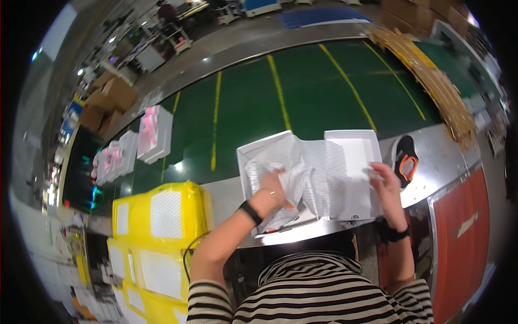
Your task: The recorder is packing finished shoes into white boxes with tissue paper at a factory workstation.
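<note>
Your left hand [273,188] is pressing into crumpled white tissue paper [302,173] inside an open white cardboard shoebox [245,162] at the steel table's [431,146] near edge — fingers curled on the paper. Your right hand [386,186] is pinching the paper's right side, while a black-and-orange shoe [404,159] is lying just right of the box lid [356,143].

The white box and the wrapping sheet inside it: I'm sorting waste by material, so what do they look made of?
The white box looks like matte cardboard: flat, stiff walls with sharp folded corners. The wrapping sheet under the left hand looks like thin tissue paper, crumpled and faintly patterned; its pale translucence leaves soft plastic film possible. The right hand holds its edge.
</note>
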`<control>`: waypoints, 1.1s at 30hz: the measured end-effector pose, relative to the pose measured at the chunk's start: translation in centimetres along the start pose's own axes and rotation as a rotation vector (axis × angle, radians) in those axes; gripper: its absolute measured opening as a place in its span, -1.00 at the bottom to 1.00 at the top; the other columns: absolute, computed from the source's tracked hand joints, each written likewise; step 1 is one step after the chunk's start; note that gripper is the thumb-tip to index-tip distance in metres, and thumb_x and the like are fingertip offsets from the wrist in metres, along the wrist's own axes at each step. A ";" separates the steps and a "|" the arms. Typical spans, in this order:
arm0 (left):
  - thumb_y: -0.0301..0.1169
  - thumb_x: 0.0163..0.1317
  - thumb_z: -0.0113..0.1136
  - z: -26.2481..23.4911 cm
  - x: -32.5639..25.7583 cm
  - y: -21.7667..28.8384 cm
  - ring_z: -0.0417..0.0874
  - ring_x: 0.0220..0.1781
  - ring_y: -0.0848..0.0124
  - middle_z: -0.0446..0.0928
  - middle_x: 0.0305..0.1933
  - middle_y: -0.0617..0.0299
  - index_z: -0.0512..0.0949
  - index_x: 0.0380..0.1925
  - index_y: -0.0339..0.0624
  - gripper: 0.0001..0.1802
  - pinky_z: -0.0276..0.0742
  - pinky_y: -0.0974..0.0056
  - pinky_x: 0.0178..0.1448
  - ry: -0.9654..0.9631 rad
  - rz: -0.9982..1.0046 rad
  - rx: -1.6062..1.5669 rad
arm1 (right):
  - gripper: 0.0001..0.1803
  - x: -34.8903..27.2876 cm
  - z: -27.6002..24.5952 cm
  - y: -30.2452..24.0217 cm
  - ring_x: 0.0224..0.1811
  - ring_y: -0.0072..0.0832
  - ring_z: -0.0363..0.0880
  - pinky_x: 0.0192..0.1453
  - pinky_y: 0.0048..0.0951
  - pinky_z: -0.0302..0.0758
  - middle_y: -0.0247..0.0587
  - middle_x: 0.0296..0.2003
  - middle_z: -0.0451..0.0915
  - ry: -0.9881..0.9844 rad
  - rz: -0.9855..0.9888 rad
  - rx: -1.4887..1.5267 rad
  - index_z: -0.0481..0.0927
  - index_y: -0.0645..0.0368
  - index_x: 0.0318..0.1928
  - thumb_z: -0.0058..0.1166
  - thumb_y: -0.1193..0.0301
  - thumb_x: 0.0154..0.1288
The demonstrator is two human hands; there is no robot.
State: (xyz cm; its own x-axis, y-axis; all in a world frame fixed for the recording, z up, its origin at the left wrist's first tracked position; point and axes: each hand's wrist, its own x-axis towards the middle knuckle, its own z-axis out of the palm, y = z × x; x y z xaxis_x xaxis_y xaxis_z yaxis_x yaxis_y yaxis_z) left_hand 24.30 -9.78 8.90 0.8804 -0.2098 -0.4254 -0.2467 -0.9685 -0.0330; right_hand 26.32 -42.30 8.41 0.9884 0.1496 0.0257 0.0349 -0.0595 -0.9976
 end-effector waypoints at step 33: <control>-0.15 -0.06 0.33 4.5 1.1 -4.1 0.67 0.05 0.15 0.69 -0.12 0.11 0.67 -0.10 -0.08 -0.52 0.30 -0.16 0.31 0.229 0.141 -0.481 | -0.59 0.6 16.3 0.4 0.24 0.07 0.41 0.47 0.36 -0.12 -0.03 -0.34 0.69 -1.149 -0.938 -1.365 0.73 0.20 -0.41 0.30 0.06 -0.01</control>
State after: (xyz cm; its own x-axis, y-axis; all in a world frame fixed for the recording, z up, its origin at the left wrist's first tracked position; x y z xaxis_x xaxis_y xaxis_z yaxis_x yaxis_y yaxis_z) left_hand 24.45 -5.47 4.50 0.9310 -0.3139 -0.1863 -0.2030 -0.8694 0.4504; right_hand 24.51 -26.13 7.01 0.0851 0.9785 -0.1880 0.9963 -0.0856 0.0054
